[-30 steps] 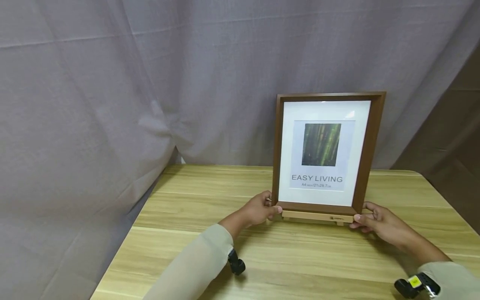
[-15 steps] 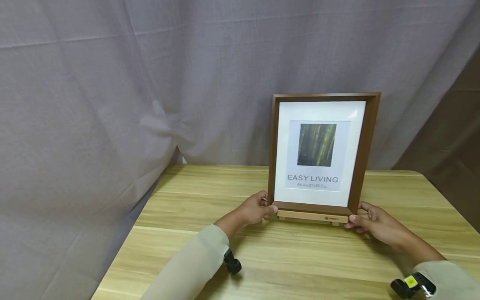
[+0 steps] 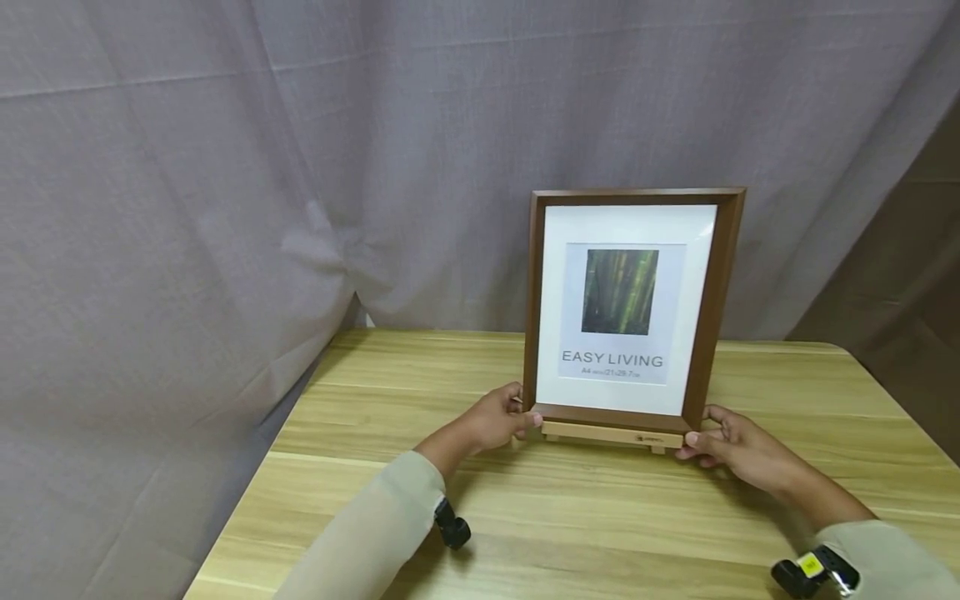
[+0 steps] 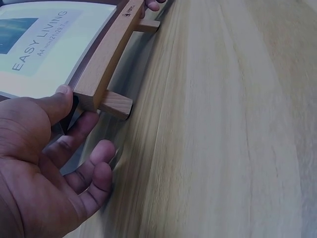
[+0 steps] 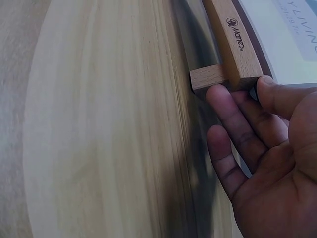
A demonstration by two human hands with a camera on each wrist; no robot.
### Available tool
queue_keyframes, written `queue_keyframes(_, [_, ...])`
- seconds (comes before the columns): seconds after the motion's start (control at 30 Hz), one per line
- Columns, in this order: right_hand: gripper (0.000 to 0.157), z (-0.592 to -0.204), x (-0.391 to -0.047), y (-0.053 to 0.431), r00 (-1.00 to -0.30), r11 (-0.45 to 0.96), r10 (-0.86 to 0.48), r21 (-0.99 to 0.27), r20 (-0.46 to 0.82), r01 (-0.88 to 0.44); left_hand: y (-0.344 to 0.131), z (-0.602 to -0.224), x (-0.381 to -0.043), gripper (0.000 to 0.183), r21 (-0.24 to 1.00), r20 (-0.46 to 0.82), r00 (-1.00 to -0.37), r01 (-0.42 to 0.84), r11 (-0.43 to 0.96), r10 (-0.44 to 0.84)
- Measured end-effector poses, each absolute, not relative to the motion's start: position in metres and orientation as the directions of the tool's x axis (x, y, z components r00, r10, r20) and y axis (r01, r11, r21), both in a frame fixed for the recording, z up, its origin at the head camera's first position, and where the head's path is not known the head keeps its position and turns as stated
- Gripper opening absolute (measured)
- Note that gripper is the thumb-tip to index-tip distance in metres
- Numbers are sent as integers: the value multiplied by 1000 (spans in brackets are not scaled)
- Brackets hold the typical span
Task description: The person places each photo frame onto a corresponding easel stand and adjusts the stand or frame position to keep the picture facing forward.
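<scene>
A brown picture frame (image 3: pixel 711 317), with a white mat and a bamboo print reading "EASY LIVING", leans upright on a light wooden tabletop easel (image 3: pixel 600 434). My left hand (image 3: pixel 491 421) pinches the frame's lower left corner beside the easel's ledge, thumb in front and fingers behind. At the lower right corner my right hand (image 3: pixel 750 450) does the same. In the right wrist view its fingertips touch the underside of the ledge (image 5: pixel 235 39) near one short foot (image 5: pixel 209 77). The left wrist view shows the other foot (image 4: pixel 117 104) by the left fingers. The easel's back is hidden.
All this stands on a light wood-grain table (image 3: pixel 570 517). Behind it hangs a grey curtain (image 3: pixel 450 167), with a darker brown cloth (image 3: pixel 892 275) at the right. Both wrists wear small black cameras, the left one (image 3: pixel 453 525) hanging below the sleeve.
The frame and easel have shifted left across the table by a small amount, both hands moving along with them. The grip at both lower corners looks the same.
</scene>
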State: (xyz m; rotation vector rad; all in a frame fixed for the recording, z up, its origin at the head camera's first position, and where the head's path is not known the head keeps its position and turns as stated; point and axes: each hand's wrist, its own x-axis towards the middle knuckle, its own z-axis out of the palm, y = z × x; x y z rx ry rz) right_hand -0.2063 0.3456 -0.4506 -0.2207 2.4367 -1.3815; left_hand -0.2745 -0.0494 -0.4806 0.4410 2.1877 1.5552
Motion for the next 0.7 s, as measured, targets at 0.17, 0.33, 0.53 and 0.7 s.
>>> queue_keyframes(0.17, [77,-450,-207,348,-927,521,-308,-853,-215,25,-50,-481,-276,36,949,-158,-860,3,316,484])
queue_keyframes(0.33, [81,-449,-208,348,-920,510,-331,-860,-212,14,-51,-481,-277,29,955,-157,-859,-7,295,487])
queue_keyframes(0.53, [76,-451,-209,351,-918,491,-345,-871,-193,-1,-50,-480,-277,44,953,-166,-858,-13,302,487])
queue_keyframes(0.7, [80,-451,-208,351,-916,497,-349,-867,-197,-2,-51,-480,-277,74,944,-186,-860,-21,330,476])
